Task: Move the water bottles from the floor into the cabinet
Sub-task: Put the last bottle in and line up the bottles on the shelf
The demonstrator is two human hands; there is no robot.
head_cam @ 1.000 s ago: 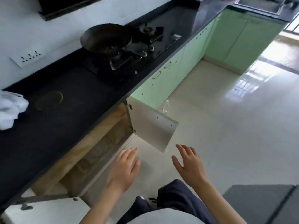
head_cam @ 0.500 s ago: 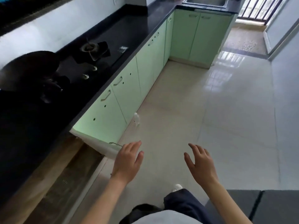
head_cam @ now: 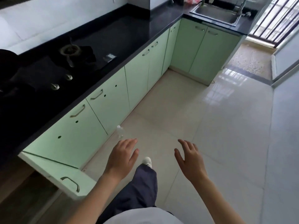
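Water bottle: 1 pc, clear, upright at left edge of floor, close to green cabinet fronts. Left hand, right hand: both empty, fingers spread, held fwd, prob. readying pickup. Bottle just beyond left hand, untouched; right hand well apart. Cabinet door swung open nr left, prob. for loading.

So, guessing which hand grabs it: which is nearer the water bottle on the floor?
Left. The left hand hovers open just short of the water bottle; the right hand, also open, is farther off to the bottle's right.
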